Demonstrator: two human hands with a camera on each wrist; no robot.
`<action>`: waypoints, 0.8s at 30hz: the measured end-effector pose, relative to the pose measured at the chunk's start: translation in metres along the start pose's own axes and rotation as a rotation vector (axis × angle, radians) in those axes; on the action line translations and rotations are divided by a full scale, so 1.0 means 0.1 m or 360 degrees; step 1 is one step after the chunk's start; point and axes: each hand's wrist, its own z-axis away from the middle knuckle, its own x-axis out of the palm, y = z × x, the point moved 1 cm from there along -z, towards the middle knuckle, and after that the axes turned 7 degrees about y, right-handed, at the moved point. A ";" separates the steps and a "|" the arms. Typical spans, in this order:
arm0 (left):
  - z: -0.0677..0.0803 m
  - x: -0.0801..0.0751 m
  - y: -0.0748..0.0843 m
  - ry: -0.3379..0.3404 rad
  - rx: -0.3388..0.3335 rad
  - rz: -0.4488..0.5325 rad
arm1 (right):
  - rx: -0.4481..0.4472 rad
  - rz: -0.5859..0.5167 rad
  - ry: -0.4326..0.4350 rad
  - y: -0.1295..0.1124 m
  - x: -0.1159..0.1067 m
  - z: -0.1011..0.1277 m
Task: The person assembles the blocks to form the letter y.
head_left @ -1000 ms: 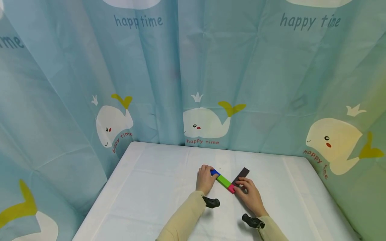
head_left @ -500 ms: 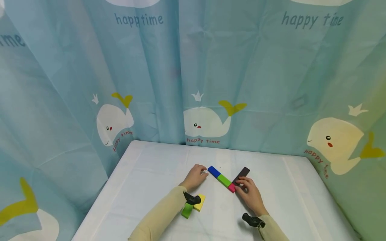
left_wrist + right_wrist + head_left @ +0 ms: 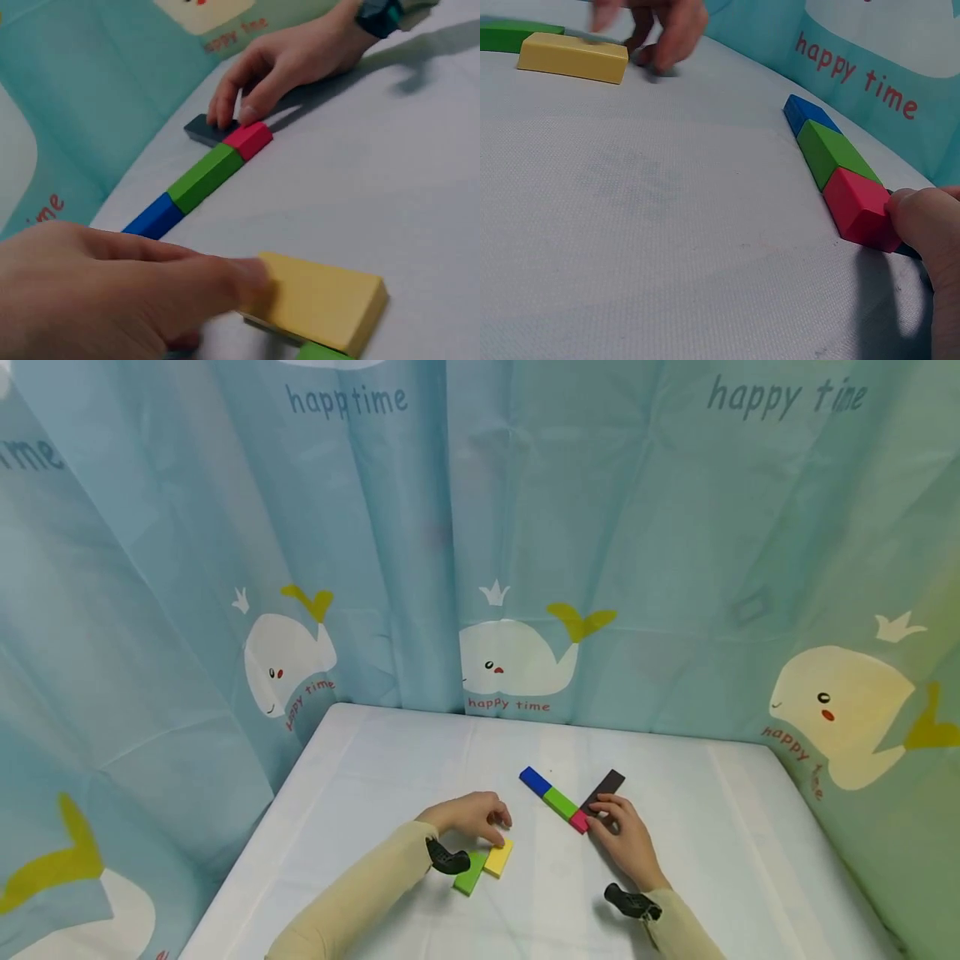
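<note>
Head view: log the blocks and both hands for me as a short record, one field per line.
Row: blue block, middle green block, red block, end to end
Angled piece: black block, set at an angle beside the red block
Nearer pair: yellow block beside outer green block
Left hand: at the yellow block's far end, contact unclear
Right hand: touching red block and black block
Surface: white table

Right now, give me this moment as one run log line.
left hand: at yellow block, contact unclear | right hand: touching red block and black block | row: blue block, green block, red block
</note>
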 end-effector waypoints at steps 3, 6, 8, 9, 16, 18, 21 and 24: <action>0.10 0.00 0.05 -0.0112 0.0087 -0.0066 | 0.0010 0.0001 -0.0004 -0.02 -0.01 0.00; 0.19 0.02 0.10 -0.0168 0.0147 -0.0136 | 0.0036 0.0014 -0.0015 -0.02 -0.01 0.00; 0.23 0.04 0.13 -0.0179 0.0180 -0.0175 | 0.0060 0.0025 -0.0031 -0.02 -0.02 0.00; 0.25 0.06 0.14 -0.0182 0.0195 -0.0186 | 0.0070 0.0031 -0.0040 -0.02 -0.02 0.00; 0.27 0.19 0.20 -0.0081 0.0317 -0.0239 | 0.0113 0.0038 -0.0068 -0.02 -0.03 0.01; 0.25 0.22 0.21 -0.0039 0.0328 -0.0222 | 0.0118 0.0036 -0.0075 -0.02 -0.04 0.01; 0.20 0.29 0.23 0.0016 0.0353 -0.0185 | 0.0131 0.0037 -0.0089 -0.01 -0.03 0.01; 0.12 0.36 0.25 0.0074 0.0358 -0.0122 | 0.0131 0.0037 -0.0090 -0.01 -0.03 0.01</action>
